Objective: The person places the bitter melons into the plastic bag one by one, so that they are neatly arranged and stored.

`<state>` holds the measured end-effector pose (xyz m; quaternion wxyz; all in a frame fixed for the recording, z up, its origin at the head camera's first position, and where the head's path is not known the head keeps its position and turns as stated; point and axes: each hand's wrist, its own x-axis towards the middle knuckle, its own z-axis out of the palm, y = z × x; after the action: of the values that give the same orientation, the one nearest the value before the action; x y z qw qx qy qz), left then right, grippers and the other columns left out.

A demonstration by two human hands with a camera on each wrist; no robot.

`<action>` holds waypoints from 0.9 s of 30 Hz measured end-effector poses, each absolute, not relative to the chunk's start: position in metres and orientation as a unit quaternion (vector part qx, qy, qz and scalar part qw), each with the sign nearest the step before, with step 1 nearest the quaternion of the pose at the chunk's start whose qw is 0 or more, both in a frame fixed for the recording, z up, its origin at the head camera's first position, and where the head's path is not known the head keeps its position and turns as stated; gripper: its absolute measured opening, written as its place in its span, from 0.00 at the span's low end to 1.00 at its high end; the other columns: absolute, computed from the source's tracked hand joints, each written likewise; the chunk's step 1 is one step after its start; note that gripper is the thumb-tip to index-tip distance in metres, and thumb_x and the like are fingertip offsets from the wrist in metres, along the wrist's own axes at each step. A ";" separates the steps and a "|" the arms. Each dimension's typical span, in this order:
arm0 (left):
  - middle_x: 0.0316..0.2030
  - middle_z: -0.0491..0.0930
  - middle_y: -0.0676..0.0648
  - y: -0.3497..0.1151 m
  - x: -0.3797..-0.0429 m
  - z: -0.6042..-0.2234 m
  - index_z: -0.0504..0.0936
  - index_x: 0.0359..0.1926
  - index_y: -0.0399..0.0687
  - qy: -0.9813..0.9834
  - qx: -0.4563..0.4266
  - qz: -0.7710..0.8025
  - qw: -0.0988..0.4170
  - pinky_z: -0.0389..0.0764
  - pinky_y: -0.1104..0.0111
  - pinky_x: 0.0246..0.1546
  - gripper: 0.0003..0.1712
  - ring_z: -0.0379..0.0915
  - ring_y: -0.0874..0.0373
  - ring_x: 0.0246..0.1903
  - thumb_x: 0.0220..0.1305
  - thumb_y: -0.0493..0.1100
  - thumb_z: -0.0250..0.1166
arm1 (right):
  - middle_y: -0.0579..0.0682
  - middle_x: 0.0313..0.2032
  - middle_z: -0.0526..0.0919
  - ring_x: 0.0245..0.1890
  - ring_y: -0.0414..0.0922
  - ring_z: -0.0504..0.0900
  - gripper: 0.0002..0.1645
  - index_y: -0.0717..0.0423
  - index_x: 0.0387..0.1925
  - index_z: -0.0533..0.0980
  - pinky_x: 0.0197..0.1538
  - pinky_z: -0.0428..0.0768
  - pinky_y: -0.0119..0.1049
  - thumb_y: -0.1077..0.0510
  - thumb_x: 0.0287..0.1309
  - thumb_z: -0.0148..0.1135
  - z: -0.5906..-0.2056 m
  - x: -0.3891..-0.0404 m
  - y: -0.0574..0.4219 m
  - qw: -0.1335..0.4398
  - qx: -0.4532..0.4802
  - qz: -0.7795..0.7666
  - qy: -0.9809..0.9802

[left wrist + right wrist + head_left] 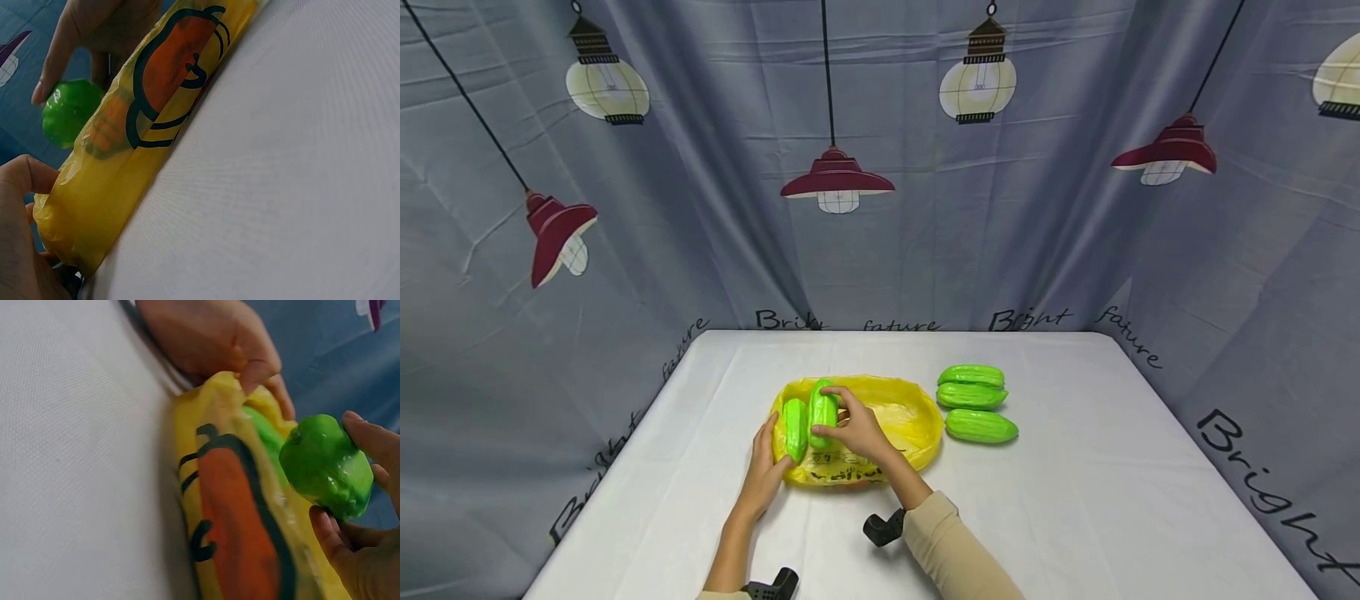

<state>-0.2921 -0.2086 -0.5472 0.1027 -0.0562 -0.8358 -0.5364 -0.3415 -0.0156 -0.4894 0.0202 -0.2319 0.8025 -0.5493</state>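
Observation:
My right hand (859,431) pinches a glossy, ridged green gourd (822,414) between thumb and fingers, over the left part of an opened yellow plastic bag (904,410). In the right wrist view that gourd (325,465) is seen end-on, above the bag's rim. A second green gourd (794,429) lies inside the bag along its left wall. My left hand (765,467) holds the bag's left rim, its thumb over the edge near that second gourd. The left wrist view shows the bag's side (165,81), printed with an orange cartoon figure; some left fingers are hidden.
To the bag's right, three more green gourds lie on the white table: a far one (972,376), a middle one (972,396) and a near one (981,426). A grey-blue curtain (895,250) printed with lamps hangs behind the table.

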 end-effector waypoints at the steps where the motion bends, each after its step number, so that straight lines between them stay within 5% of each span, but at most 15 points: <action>1: 0.68 0.41 0.34 -0.208 -0.292 -0.547 0.43 0.72 0.48 -0.836 -0.056 -0.536 0.103 0.44 0.38 0.59 0.50 0.39 0.35 0.66 0.48 0.36 0.55 | 0.52 0.45 0.76 0.37 0.44 0.77 0.37 0.43 0.60 0.65 0.34 0.77 0.32 0.51 0.47 0.69 -0.492 -0.343 -0.018 0.029 -0.229 -0.548 0.804; 12: 0.69 0.39 0.36 -0.209 -0.292 -0.548 0.42 0.72 0.50 -0.829 -0.054 -0.549 0.089 0.44 0.40 0.60 0.50 0.37 0.38 0.67 0.49 0.35 0.54 | 0.56 0.48 0.76 0.40 0.46 0.78 0.35 0.46 0.59 0.67 0.36 0.78 0.34 0.53 0.47 0.69 -0.513 -0.347 -0.026 0.065 -0.204 -0.539 0.815; 27: 0.68 0.40 0.35 -0.209 -0.292 -0.548 0.43 0.72 0.49 -0.835 -0.058 -0.539 0.097 0.43 0.40 0.60 0.48 0.36 0.37 0.66 0.50 0.35 0.54 | 0.53 0.49 0.76 0.30 0.39 0.72 0.37 0.48 0.63 0.66 0.31 0.73 0.31 0.47 0.51 0.64 -0.516 -0.347 -0.025 0.066 -0.214 -0.489 0.843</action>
<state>-0.2917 -0.2093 -0.5479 0.0968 -0.0583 -0.8348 -0.5388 -0.3471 -0.0249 -0.5156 0.0660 -0.2138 0.8432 -0.4888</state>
